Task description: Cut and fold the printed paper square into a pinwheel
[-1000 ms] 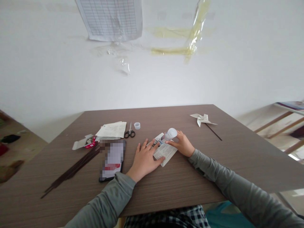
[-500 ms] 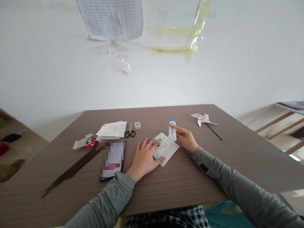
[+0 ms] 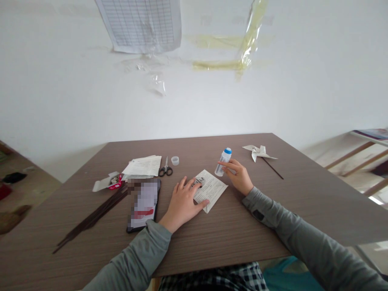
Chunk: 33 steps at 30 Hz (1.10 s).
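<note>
My left hand [image 3: 184, 200] lies flat with spread fingers on a folded printed paper [image 3: 212, 189] in the middle of the brown table [image 3: 212, 238]. My right hand [image 3: 238, 176] grips a small white glue bottle [image 3: 223, 161] with a blue tip, held tilted just beyond the paper's far right corner. The bottle's tip points up and away from the paper.
A clear cap [image 3: 175, 160], scissors [image 3: 165, 167] and a stack of papers [image 3: 143, 165] lie beyond my left hand. A phone [image 3: 143, 204], dark thin sticks [image 3: 92, 216] and a small open box [image 3: 108, 181] are to the left. A paper pinwheel [image 3: 260, 152] lies far right.
My right hand has lifted the glue bottle off the paper, turned its tip upward and moved it back to the right. My left hand stays pressed on the paper.
</note>
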Each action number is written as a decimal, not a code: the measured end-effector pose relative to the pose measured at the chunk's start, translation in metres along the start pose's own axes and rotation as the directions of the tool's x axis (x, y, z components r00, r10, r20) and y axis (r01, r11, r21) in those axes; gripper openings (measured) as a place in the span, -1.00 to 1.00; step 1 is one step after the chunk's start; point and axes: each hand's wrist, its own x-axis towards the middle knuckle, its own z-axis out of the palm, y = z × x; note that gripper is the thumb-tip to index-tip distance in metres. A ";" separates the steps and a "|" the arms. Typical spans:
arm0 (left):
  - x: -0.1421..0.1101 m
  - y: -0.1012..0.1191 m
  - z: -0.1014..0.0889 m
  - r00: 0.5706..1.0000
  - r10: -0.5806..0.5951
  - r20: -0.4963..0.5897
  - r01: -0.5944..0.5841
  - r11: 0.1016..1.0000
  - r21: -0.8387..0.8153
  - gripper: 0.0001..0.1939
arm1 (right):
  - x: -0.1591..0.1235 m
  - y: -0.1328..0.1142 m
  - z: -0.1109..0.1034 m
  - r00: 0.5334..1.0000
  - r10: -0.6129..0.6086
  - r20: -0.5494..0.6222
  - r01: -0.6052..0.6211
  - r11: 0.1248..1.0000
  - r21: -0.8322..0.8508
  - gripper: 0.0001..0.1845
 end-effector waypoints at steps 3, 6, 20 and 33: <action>0.001 -0.002 0.000 1.000 0.014 0.009 -0.014 1.000 0.013 -0.28 | -0.001 0.004 -0.001 0.998 -0.041 0.037 0.046 0.990 -0.132 -0.63; 0.001 -0.005 -0.001 1.000 0.025 0.016 -0.026 0.999 0.019 -0.28 | -0.001 0.006 0.000 0.994 -0.068 0.090 0.086 0.975 -0.207 -0.62; -0.004 -0.027 -0.023 0.990 0.041 0.135 -0.051 0.996 0.074 -0.30 | 0.028 0.013 0.021 0.978 -0.106 0.178 0.143 0.967 -0.210 -0.57; -0.011 -0.059 -0.040 0.978 0.037 0.203 -0.055 0.995 0.084 -0.29 | 0.097 -0.018 0.101 0.906 -0.135 0.400 0.203 0.970 -0.132 -0.40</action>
